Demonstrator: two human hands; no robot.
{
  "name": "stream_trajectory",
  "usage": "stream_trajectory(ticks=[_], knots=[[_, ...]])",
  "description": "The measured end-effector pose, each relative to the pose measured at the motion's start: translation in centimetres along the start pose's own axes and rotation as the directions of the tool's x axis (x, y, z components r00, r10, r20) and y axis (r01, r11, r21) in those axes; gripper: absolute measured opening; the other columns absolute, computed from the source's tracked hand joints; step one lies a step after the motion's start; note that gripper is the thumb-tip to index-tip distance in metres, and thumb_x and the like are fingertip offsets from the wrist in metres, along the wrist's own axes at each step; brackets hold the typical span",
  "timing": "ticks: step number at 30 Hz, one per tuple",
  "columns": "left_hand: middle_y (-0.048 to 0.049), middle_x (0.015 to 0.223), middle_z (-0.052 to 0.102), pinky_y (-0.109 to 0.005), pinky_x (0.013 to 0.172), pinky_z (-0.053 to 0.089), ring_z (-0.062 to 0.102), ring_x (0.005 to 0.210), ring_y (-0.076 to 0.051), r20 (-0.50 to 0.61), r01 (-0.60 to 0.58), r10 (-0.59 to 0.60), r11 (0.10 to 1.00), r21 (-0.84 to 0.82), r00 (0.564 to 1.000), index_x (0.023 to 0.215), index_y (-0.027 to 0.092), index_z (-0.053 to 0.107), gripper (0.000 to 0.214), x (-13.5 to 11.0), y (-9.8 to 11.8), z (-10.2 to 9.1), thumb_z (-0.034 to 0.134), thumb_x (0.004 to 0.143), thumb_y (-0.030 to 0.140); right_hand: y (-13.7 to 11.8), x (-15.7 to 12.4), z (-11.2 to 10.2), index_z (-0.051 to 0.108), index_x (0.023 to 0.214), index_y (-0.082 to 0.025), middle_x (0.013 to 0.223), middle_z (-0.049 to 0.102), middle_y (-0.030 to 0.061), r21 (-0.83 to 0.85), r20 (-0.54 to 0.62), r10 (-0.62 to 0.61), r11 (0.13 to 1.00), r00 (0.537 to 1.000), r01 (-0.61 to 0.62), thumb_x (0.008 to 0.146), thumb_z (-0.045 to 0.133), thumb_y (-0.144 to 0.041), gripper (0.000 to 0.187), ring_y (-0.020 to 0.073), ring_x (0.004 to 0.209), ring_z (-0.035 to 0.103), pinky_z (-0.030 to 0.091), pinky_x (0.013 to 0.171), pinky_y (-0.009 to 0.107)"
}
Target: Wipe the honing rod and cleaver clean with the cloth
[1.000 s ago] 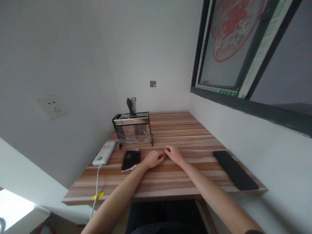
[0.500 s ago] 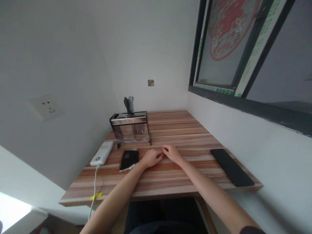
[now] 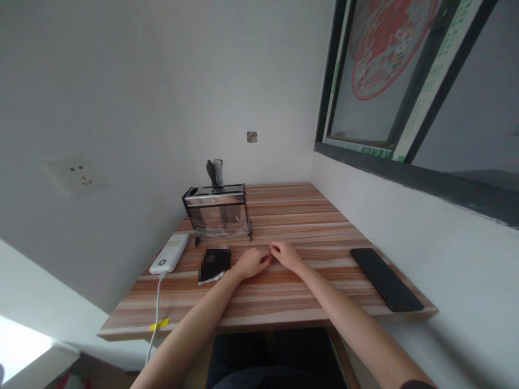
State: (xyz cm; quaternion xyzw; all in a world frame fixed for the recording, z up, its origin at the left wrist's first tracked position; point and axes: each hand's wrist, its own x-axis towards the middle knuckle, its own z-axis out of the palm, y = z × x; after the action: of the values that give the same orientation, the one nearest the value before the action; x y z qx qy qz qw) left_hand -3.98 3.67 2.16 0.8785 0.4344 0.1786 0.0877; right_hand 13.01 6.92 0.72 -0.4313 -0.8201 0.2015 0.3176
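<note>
On the wood-grain table, my left hand and my right hand rest close together, their curled fingers meeting at the tips. Both are closed, and no object shows between them. Just left of my left hand lies a small black packet with a pale lower edge, partly blurred out. Behind it stands a clear-sided knife holder with a black frame, apparently wrapped in plastic. Dark handles stick up from its top.
A white power bank with a white cable lies at the left edge, near yellow tape. A black phone lies at the right edge. Walls flank the table, with a dark window frame at the right.
My hands and the things on the table stay where they were. Only the camera view has shifted very slightly.
</note>
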Motion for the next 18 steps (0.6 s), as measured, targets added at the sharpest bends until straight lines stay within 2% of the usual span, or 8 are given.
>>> stream_trajectory(ticks=[18], knots=[[-0.0044,0.088,0.072,-0.023,0.069,0.043,0.065,0.077,-0.019,0.007,-0.017,0.017,1.0,0.006,1.0,0.093,0.02,0.066,0.02,-0.01,0.08,-0.07,0.047,0.089,0.022,0.18,0.09,-0.01,0.057,0.061,-0.018,0.059,0.058,-0.0002,-0.02,-0.008,-0.002,1.0,1.0,0.002,0.087,0.048,-0.018,0.027,0.0131,0.058,0.047,0.027,0.057,0.024]])
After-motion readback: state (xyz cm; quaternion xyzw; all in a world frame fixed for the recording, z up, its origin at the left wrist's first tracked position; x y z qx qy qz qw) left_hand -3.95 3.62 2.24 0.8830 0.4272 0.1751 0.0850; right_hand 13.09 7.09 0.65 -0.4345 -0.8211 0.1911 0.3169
